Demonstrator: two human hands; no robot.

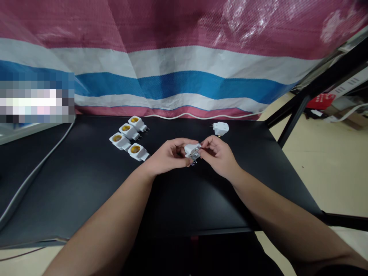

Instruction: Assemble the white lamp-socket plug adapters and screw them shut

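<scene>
Both my hands meet over the middle of the black table (86,191). My left hand (168,157) is closed around a white plug-in lamp socket (192,150), and my right hand (218,155) pinches the same socket from the right with fingertips. Its metal prongs point down toward me. To the left lie several white lamp sockets with yellow brass insides (128,138), set in a small cluster. One more white socket (220,128) lies alone just beyond my right hand.
A striped pink, white and blue tarp (184,69) hangs behind the table. A grey cable (37,170) runs across the left side and a white cable (184,116) along the back edge. A black metal frame (310,96) stands at right over the floor.
</scene>
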